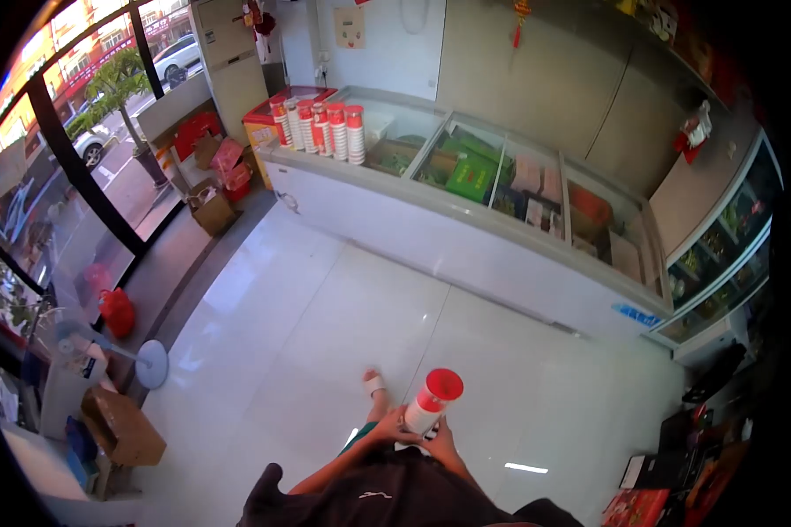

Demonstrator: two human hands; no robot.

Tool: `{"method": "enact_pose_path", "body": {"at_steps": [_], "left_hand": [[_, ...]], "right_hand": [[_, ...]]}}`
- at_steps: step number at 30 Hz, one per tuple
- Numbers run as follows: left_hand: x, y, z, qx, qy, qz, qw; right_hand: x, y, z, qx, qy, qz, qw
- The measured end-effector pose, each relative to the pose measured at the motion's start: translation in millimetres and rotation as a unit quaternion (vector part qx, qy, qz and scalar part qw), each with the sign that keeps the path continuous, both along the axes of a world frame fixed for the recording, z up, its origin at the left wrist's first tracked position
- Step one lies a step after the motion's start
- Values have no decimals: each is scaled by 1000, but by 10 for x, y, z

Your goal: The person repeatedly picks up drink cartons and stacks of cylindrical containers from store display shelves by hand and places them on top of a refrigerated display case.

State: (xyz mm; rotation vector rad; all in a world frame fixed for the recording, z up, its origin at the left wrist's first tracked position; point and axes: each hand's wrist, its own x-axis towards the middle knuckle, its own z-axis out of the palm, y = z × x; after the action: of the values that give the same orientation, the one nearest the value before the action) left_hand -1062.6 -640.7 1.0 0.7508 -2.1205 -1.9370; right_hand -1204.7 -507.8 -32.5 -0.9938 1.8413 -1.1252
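Observation:
Between my two hands, in front of my dark shirt, is a white and red stack of cups with a round red top, tilted slightly to the right. My left hand is wrapped round its lower left side. On the lower right side, my right hand closes on the stack, its fingertips partly hidden. A small black-and-white patch shows near the stack's base by the right fingers. Across the room, several similar red-topped white stacks stand in a row on the left end of a glass-topped chest freezer.
Green and brown boxes lie inside the freezer. A glass-door display fridge stands at right. Open cardboard boxes sit near the glass doors at left. A white fan base, a red bag and a brown carton occupy the left floor.

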Motion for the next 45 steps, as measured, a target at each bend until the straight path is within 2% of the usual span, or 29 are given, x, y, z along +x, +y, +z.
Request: {"method": "enact_pose_path", "body": {"at_steps": [2,4,6,7,8,9,11,12,13,15,16,18,20,21,22,23,24,25,27,28,29,31,33,34,35,38,40,43,45], "left_hand": [[-392,-434,-36,-40,-19,-43,998],[-842,-892,-231,-76,-22,-43,996],[-1362,-1489,-358,-126,45,-78,988],[-1556,-1854,-57,3,24,-159,987],[-1696,-2173,234,91,33,-187,978],[-1824,-2434,268,-88,86,-105,987],[-2075,-3005,432,-144,106,-59,982],[-2280,-3234,64,-191,113,-16,975],[-2283,-3468,194,-224,109,16,968],[-2337,-3851,362,-159,106,119,974],[-2415,-4109,329,-186,110,172,961],[-2580,-4634,332,-208,101,231,945],[-2712,-5110,345,-136,101,376,911],[-2867,-5367,78,-208,130,394,886],[-2974,-5744,-222,-293,143,420,847],[-3056,-6013,-243,-221,174,469,837],[-2981,-6331,-162,-204,152,512,820],[-3002,-6752,-397,-132,228,517,815],[-3303,-7266,-789,-362,119,590,712],[-3435,-7405,-759,-336,98,557,753],[-3545,-7579,-747,-309,75,522,791],[-3617,-7679,-369,-156,137,467,859],[-3485,-7918,-683,-55,123,460,878],[-3332,-7996,-705,-53,118,480,868],[-3760,-8105,-969,-81,105,501,855],[-3832,-8070,-899,-46,71,516,853],[-3858,-8321,-1134,-147,91,537,826],[-3869,-8389,-1104,-79,41,573,815],[-3890,-8327,-1116,-116,87,603,785]], "right_hand": [[-294,-320,18,-4,-62,-52,997],[-722,-798,-34,17,29,-27,999],[-990,-1276,28,-70,-78,-119,987],[-1162,-1525,69,-75,-11,-102,992],[-1331,-1811,110,-104,-25,-107,988],[-1477,-2125,190,-86,-69,-137,985],[-1819,-2821,294,-131,-28,-113,985],[-1950,-3122,357,-132,-23,-99,986],[-2037,-3441,452,-128,-28,-97,987],[-2165,-4139,609,-151,-55,-82,984],[-2282,-4527,492,-151,-126,-88,976],[-2481,-5252,581,-151,-49,-22,987],[-2676,-6004,464,-165,-18,0,986],[-2886,-6387,286,-232,149,74,958],[-2918,-6775,99,-259,-11,45,965],[-3083,-7236,-151,-215,29,91,972],[-3106,-7736,-211,-218,161,188,944],[-3009,-8193,-296,-216,177,231,932],[-2653,-8913,-461,-179,194,307,914],[-2451,-9208,-502,-158,220,342,900],[-2211,-9432,-539,-142,243,377,882],[-1824,-9745,-514,-121,280,432,848],[-1539,-9976,-567,-106,299,477,820],[-1447,-10067,-607,-103,303,492,809],[-1642,-10157,-724,-113,287,512,801],[-1646,-10302,-860,-101,291,534,787],[-1626,-10333,-846,-105,292,551,775],[-1610,-10357,-864,-112,293,575,756],[-1656,-10316,-832,-115,297,578,751]]}}
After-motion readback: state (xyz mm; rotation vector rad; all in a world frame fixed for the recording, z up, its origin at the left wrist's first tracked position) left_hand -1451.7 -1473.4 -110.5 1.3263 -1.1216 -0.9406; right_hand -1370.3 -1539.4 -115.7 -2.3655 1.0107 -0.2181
